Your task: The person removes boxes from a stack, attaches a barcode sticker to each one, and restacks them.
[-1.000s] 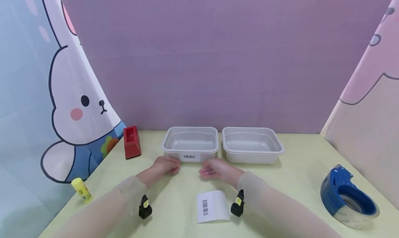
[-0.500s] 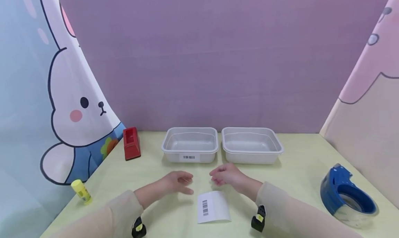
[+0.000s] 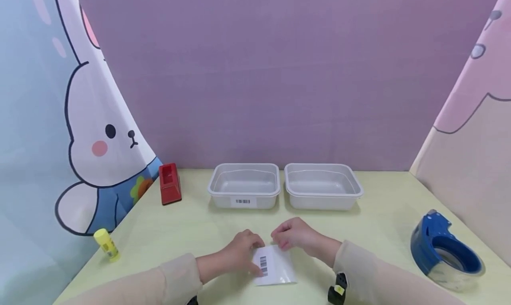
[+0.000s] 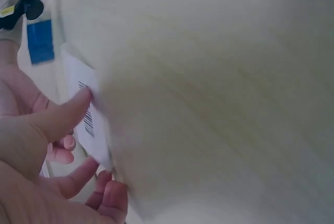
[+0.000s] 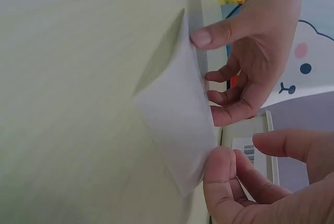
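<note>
A small white paper sheet with a barcode label (image 3: 281, 267) lies on the table before me, its right side curling up. My left hand (image 3: 238, 252) is at its left side, the thumb over the barcode and the fingers spread toward the far edge. At the sheet's far edge is my right hand (image 3: 298, 235), with bent fingertips right at the corner. In the right wrist view the sheet's pale underside (image 5: 177, 114) shows, and the right thumb stands apart from the index finger.
Two white plastic tubs stand at the back: the left tub (image 3: 222, 201) bears a barcode label (image 3: 249, 202), the right tub (image 3: 323, 202) is plain. A red holder (image 3: 170, 192) and a yellow glue stick (image 3: 107, 246) are at left. A blue tape dispenser (image 3: 425, 247) sits at right.
Both hands have left the front of the left tub and come back toward me to the paper sheet. The left thumb now overlaps the barcode. The tubs have stayed put.
</note>
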Motion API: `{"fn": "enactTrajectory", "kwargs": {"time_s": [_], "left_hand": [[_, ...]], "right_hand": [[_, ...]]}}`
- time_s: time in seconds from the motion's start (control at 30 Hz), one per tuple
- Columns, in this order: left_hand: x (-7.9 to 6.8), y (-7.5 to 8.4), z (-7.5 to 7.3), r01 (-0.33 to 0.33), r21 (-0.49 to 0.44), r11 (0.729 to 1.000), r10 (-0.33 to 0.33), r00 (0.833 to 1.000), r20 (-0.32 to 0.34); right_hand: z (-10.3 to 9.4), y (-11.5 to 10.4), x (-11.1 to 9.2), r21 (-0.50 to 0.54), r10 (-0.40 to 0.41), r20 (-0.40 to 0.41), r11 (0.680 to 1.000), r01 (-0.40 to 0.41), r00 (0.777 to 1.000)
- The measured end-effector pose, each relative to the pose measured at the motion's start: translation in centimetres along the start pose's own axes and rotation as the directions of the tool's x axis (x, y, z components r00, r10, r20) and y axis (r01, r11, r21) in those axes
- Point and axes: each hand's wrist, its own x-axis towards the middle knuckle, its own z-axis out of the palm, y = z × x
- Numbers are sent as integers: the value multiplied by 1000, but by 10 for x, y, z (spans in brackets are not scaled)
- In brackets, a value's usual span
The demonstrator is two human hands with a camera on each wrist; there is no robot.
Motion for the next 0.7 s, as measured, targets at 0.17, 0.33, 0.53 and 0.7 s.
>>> {"fn": "enactTrajectory", "kwargs": {"time_s": [0.17, 0.33, 0.53, 0.7], "left_hand": [[3, 2, 1, -27, -41, 999, 26, 999, -29], [5, -1, 2, -39, -195, 980, 30, 998, -49], [6, -3, 2, 70, -357, 931, -95, 994, -52], [5, -1, 1, 159, -404, 901, -193, 980, -45]], "right_hand": [[2, 4, -1, 2, 6, 9, 1000, -6, 1000], [5, 9, -3, -9, 21, 12, 1000, -20, 1000], [7, 16, -3, -18, -10, 7, 1000, 10, 1000], [7, 20, -4, -13, -52, -14, 999, 52, 999]]}}
